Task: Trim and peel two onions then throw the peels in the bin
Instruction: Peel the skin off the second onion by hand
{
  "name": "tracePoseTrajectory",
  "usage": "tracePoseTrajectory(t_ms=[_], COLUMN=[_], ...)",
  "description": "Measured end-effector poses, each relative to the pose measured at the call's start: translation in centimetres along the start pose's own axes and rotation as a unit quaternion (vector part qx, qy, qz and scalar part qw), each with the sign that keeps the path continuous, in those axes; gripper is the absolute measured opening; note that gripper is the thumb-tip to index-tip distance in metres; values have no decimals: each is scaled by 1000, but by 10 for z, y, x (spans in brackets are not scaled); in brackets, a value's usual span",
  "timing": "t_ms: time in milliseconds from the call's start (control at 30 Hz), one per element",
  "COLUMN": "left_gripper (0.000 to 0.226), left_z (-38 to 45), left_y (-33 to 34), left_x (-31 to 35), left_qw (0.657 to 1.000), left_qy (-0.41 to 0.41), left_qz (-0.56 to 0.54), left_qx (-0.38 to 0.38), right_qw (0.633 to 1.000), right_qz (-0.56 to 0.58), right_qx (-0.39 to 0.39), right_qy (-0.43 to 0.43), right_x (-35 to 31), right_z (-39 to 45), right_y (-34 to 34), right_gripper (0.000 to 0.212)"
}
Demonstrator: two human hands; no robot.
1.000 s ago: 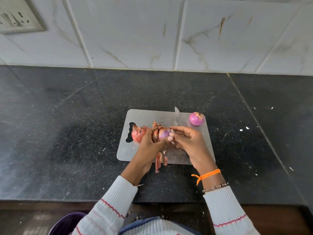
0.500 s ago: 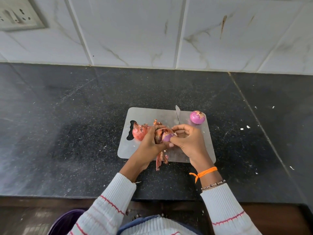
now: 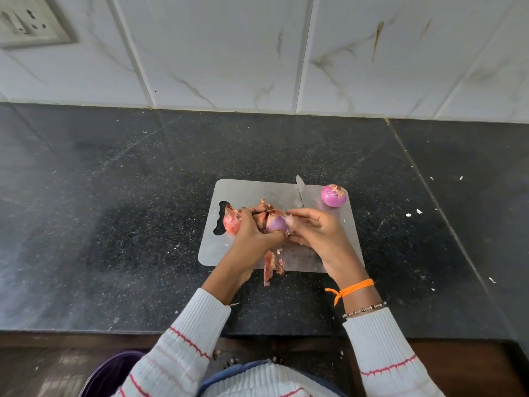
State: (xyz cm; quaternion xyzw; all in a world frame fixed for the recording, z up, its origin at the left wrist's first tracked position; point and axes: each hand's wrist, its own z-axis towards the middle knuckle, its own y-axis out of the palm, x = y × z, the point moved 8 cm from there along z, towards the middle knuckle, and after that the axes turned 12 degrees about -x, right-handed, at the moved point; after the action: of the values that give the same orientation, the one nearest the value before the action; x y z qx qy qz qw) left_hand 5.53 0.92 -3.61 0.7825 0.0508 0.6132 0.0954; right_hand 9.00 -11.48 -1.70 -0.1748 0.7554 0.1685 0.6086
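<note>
A half-peeled purple onion (image 3: 274, 223) is held over the steel cutting board (image 3: 252, 193), and my left hand (image 3: 252, 236) grips it from the left. My right hand (image 3: 315, 230) pinches a bit of skin at the onion's right end. A second, peeled onion (image 3: 333, 195) sits on the board's far right corner. The knife blade (image 3: 300, 189) lies on the board behind my hands; its handle is hidden. Loose reddish peels lie by the board's handle slot (image 3: 231, 220) and hang over its near edge (image 3: 270, 266).
A purple bin (image 3: 110, 373) stands on the floor at the lower left, below the black counter (image 3: 114, 224). White crumbs dot the counter to the right. A tiled wall with a switch plate (image 3: 28, 21) backs the counter.
My hands have turned the onion slightly, and more purple flesh shows. My right hand's fingers have shifted to its right end.
</note>
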Motion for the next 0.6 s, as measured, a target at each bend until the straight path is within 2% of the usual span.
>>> tracePoseTrajectory(t_ms=[100, 233, 333, 500, 600], left_gripper=[47, 59, 66, 60, 53], left_z=[0, 1, 2, 3, 4], left_y=[2, 2, 2, 3, 4], left_x=[-4, -8, -8, -7, -7], left_qw=[999, 993, 994, 998, 998], left_qy=[-16, -26, -21, -28, -27], left_qz=[-48, -115, -111, -50, -52], left_qx=[-5, -9, -14, -19, -29], right_qw=[999, 995, 997, 998, 995], right_qz=[44, 86, 73, -2, -18], right_qx=[-29, -46, -13, 69, 103], right_qy=[15, 8, 6, 6, -2], right_x=[6, 6, 3, 3, 0], right_z=[2, 2, 3, 2, -1], right_y=[5, 7, 6, 1, -1], right_gripper=[26, 28, 28, 31, 30])
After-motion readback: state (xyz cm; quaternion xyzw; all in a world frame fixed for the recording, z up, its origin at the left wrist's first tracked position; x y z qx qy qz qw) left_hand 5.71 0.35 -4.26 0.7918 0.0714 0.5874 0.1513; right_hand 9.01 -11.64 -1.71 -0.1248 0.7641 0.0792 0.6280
